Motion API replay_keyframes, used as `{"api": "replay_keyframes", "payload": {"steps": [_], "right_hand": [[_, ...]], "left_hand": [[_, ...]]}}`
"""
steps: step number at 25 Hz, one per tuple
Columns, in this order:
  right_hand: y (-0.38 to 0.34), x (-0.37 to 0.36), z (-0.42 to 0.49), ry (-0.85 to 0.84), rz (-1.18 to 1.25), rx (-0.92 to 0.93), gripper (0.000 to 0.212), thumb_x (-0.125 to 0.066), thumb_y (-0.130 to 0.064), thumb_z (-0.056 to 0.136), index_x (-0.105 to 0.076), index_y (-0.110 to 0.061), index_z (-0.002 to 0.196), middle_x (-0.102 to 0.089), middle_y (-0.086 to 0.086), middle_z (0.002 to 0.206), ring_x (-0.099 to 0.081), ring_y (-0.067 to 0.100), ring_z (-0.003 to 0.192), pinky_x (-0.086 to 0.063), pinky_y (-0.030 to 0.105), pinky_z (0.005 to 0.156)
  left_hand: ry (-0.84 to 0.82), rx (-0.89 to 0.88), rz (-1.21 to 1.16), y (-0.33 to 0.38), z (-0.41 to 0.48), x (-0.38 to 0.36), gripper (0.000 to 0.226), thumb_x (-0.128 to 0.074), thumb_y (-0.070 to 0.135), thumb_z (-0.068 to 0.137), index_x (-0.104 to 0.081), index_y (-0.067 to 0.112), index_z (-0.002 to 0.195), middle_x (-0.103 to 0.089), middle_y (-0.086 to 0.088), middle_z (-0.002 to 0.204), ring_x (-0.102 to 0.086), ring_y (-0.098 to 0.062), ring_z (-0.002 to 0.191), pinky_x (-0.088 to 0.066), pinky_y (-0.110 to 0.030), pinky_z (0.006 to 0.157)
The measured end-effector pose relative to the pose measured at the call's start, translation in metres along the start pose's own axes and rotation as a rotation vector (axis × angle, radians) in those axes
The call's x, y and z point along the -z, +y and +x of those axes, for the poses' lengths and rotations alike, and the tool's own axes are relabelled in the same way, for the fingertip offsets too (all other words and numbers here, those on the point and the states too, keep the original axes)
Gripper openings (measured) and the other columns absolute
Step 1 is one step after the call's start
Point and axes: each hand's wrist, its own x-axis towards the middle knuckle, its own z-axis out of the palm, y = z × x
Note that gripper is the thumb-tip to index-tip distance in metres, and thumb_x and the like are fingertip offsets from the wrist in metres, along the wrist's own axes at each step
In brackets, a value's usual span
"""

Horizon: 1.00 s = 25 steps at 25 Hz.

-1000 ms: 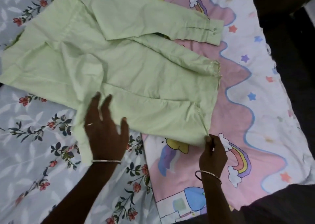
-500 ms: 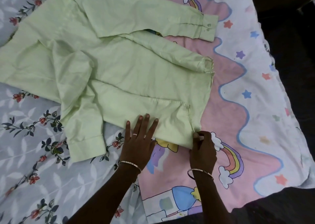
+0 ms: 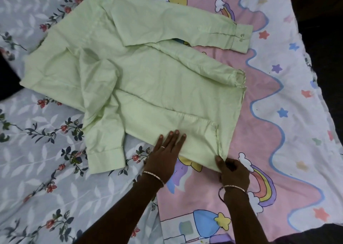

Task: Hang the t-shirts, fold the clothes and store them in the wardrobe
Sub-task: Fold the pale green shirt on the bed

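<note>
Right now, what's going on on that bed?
A person is folding a light green shirt spread across a floral sheet and a pink cartoon blanket. The left hand lies flat on the shirt's near edge; the right hand has a pinching grip on the near hem corner. One sleeve lies stretched out on the far side.

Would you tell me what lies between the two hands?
In the head view, the green shirt's near edge runs from the left hand to the right hand.

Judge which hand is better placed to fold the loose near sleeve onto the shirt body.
Left. The left hand lies flat and open beside that sleeve, while the right hand is pinching the green shirt at its hem corner.
</note>
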Motion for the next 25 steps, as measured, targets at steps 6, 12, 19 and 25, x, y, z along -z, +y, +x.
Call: {"api": "replay_keyframes", "payload": {"steps": [6, 12, 19, 25], "right_hand": [[-0.031, -0.021, -0.054, 0.237, -0.071, 0.352, 0.016, -0.068, 0.001, 0.084, -0.061, -0.011, 0.09, -0.053, -0.011, 0.063, -0.06, 0.024, 0.069, -0.03, 0.026, 0.066], [-0.059, -0.12, -0.107, -0.366, -0.075, 0.704, 0.019, -0.08, -0.022, 0.08, -0.064, -0.022, 0.09, -0.061, -0.006, 0.066, -0.06, 0.006, 0.064, -0.042, 0.012, 0.062], [-0.082, -0.218, -0.16, -0.68, -0.278, 0.743, 0.112, -0.074, -0.07, 0.054, -0.043, -0.014, 0.146, -0.052, -0.004, 0.14, -0.048, 0.015, 0.128, -0.041, 0.034, 0.108], [-0.11, -0.209, -0.141, -0.426, 0.161, 0.578, 0.022, -0.071, -0.011, 0.083, -0.074, -0.009, 0.105, -0.076, 0.008, 0.098, -0.07, 0.025, 0.095, -0.049, 0.027, 0.087]], "left_hand": [[0.195, 0.14, -0.479, -0.023, -0.016, 0.06, 0.062, -0.04, 0.005, 0.078, -0.055, 0.02, 0.136, -0.064, -0.003, 0.128, -0.061, -0.024, 0.113, -0.047, -0.039, 0.1], [0.636, 0.837, -0.172, -0.134, -0.015, 0.106, 0.058, -0.065, 0.011, 0.075, -0.051, 0.012, 0.131, -0.056, -0.012, 0.124, -0.054, -0.033, 0.107, -0.042, -0.043, 0.084], [0.347, 0.976, -0.785, -0.171, -0.021, 0.122, 0.064, -0.074, 0.015, 0.082, -0.039, 0.025, 0.135, -0.059, -0.006, 0.069, -0.064, -0.033, 0.07, -0.052, -0.042, 0.066], [0.261, 0.858, -1.555, -0.177, -0.016, 0.162, 0.02, -0.054, 0.014, 0.1, -0.06, 0.016, 0.12, -0.07, -0.014, 0.083, -0.072, -0.029, 0.068, -0.059, -0.036, 0.062]]}}
